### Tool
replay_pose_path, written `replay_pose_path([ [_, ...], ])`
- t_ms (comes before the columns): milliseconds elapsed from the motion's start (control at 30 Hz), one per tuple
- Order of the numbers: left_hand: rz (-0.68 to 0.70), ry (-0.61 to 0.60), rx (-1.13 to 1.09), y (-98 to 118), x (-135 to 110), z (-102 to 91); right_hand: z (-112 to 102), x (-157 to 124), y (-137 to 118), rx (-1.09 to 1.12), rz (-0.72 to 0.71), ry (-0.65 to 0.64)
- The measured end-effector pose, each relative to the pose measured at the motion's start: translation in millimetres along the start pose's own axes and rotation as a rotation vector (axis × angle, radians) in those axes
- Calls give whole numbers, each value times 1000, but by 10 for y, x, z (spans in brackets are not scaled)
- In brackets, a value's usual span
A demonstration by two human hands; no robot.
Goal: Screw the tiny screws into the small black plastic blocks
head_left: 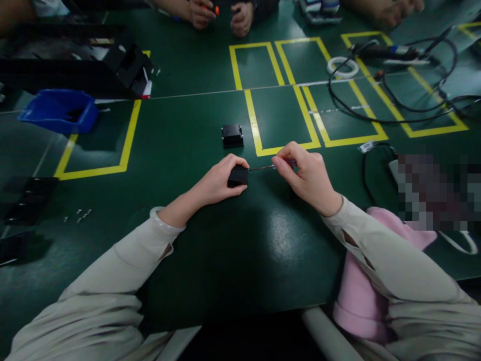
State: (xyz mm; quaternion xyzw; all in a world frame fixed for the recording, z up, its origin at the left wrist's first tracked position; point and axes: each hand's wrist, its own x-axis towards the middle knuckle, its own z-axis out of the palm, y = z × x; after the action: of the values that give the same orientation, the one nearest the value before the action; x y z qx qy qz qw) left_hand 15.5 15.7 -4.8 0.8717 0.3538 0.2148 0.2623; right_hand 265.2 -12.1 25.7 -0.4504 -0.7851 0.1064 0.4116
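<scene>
My left hand (220, 179) is closed around a small black block (238, 176) resting on the green table (225, 250). My right hand (304, 173) pinches a thin screwdriver (263, 167) whose metal tip points left into the block's side. A second small black part (232, 135) sits a little farther back, untouched.
A blue bin (60, 110) and black trays (75, 60) lie at the back left, with black parts (26, 200) and small screws (80, 215) at the left. Yellow tape boxes (278, 90), a white tape roll (341, 67) and black cables (394, 100) are at the back right. Other people's hands (221, 15) work at the far edge.
</scene>
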Motion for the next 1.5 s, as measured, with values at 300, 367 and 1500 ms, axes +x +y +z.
replay_pose_path([
  [300,3,-11,-1,3,-9,6,-7,13,-2,57,29,-15],
  [367,7,-9,0,-1,-12,6,-12,19,-6,72,33,-24],
  [1500,-29,-25,-10,17,-3,2,-28,15,-42,56,46,-56],
])
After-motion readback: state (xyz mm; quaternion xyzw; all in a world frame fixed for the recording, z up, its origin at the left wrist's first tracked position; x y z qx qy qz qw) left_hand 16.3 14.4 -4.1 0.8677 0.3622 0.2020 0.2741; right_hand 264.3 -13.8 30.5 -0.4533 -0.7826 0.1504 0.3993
